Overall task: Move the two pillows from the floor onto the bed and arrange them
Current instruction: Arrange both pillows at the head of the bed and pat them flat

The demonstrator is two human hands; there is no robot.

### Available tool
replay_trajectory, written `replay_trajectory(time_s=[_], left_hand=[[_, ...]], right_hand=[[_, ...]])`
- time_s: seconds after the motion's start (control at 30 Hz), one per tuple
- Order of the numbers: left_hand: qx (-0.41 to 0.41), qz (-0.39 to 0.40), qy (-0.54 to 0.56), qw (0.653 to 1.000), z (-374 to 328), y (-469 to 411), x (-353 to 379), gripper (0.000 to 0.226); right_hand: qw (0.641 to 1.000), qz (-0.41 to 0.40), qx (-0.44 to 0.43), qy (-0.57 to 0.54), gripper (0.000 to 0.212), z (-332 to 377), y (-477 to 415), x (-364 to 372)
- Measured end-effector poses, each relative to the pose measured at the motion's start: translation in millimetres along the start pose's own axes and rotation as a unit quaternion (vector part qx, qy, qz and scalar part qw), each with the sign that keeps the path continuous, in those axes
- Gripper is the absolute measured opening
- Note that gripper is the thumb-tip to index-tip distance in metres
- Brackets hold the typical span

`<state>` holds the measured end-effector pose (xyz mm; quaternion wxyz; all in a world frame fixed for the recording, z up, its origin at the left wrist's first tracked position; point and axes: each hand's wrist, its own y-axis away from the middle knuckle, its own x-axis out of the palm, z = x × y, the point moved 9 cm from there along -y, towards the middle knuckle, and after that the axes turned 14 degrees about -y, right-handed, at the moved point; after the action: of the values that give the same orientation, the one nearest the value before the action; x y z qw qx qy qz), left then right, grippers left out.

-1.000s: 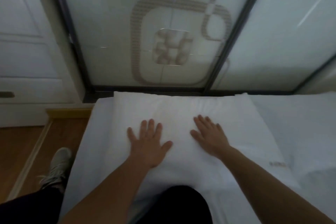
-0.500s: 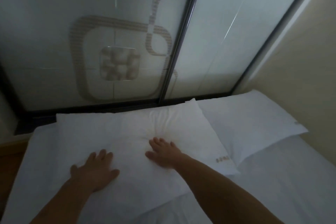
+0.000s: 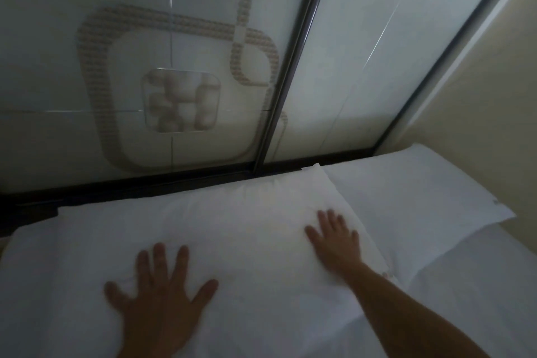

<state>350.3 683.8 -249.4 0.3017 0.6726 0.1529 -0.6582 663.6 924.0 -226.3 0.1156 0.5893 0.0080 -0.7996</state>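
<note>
Two white pillows lie side by side at the head of the bed (image 3: 479, 285). The nearer pillow (image 3: 232, 227) fills the middle and left of the view. My left hand (image 3: 159, 296) lies flat on its lower left part, fingers spread. My right hand (image 3: 334, 238) presses flat on its right end, close to the seam with the second pillow (image 3: 421, 195). That second pillow sits at the right, against the wall corner. Neither hand grips anything.
Frosted glass sliding panels (image 3: 174, 67) with a looped pattern and a dark frame (image 3: 293, 67) rise directly behind the pillows. A beige wall (image 3: 494, 81) borders the bed on the right. White sheet shows at the lower right.
The view has swung right, bringing the second pillow and the side wall into sight. My right hand has slid toward the near pillow's right end; my left hand stays flat on its left part.
</note>
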Motion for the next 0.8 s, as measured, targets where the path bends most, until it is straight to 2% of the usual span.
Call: replay_trajectory(time_s=[0.1, 0.13, 0.23, 0.3, 0.37, 0.43, 0.57, 0.63, 0.7, 0.8], left_hand=[[0.028, -0.027, -0.031, 0.999, -5.8, 2.7, -11.8, 0.092], [0.043, -0.051, -0.031, 0.997, -6.7, 4.8, -15.8, 0.086], [0.100, -0.112, -0.024, 0.988, -11.7, 17.4, -22.2, 0.053], [0.107, -0.134, -0.016, 0.985, -9.7, 19.6, -19.8, 0.043], [0.135, -0.134, -0.011, 0.982, -11.0, 18.5, -23.2, 0.045], [0.160, -0.172, -0.042, 0.971, -8.6, 17.2, -33.3, 0.051], [0.194, -0.215, -0.025, 0.957, 10.0, 14.5, -84.5, 0.037], [0.183, -0.196, -0.004, 0.963, 19.5, 8.1, -98.0, 0.034], [0.157, -0.169, -0.009, 0.973, 25.2, 10.5, -93.7, 0.033], [0.129, -0.088, -0.025, 0.987, 18.2, 21.0, -63.1, 0.036]], right_hand=[[0.999, -0.010, 0.022, -0.048, 0.078, -2.7, -6.8, -0.8], [0.998, -0.028, 0.018, -0.054, 0.077, -0.2, -5.4, -0.8], [0.995, -0.095, 0.015, -0.031, 0.057, -1.8, 1.2, 0.3], [0.992, -0.113, 0.005, -0.049, 0.040, -1.6, 2.6, 12.3], [0.989, -0.103, 0.013, -0.106, 0.034, -2.1, 1.3, 23.5], [0.991, -0.091, 0.007, -0.096, 0.031, -0.6, -2.7, 21.8], [0.981, -0.133, -0.026, -0.143, 0.031, 20.7, -13.7, -34.0], [0.973, -0.161, -0.028, -0.162, 0.030, 30.8, -17.1, -60.8], [0.981, -0.138, -0.043, -0.132, 0.027, 40.0, -13.3, -61.5], [0.990, -0.089, -0.076, -0.079, 0.023, 39.8, 9.5, -24.2]])
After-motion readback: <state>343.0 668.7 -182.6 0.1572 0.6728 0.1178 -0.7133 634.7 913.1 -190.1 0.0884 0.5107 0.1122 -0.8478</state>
